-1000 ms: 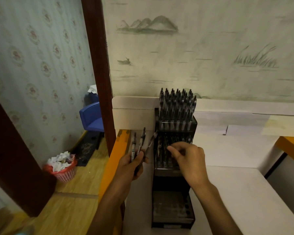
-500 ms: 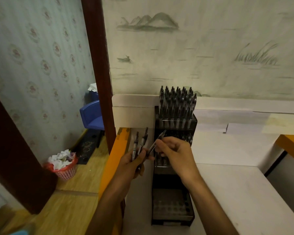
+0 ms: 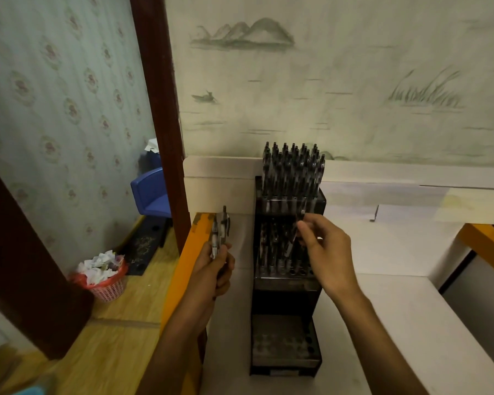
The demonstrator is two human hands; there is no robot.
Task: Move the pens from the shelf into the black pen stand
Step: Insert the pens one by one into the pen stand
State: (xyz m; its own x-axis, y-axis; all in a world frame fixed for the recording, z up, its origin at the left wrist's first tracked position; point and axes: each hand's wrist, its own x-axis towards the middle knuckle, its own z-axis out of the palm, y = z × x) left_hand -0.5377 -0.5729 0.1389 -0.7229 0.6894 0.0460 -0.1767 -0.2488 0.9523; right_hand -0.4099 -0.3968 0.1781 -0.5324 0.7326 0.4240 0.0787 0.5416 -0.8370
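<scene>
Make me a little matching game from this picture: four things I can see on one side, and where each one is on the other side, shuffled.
Things:
1. spare pens
2. single pen
3. pink basket
4. blue chair

Places:
A. on the floor, full of crumpled paper
B. pinched by the right hand over the middle tier of the black pen stand
C. past the doorway, by the patterned wall
D. bunched upright in the left hand

Pairs: 1-D, 2-B, 3-A, 4-C

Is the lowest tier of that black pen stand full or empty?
Empty: the lowest tier of the black pen stand shows only bare holes, no pens.
</scene>
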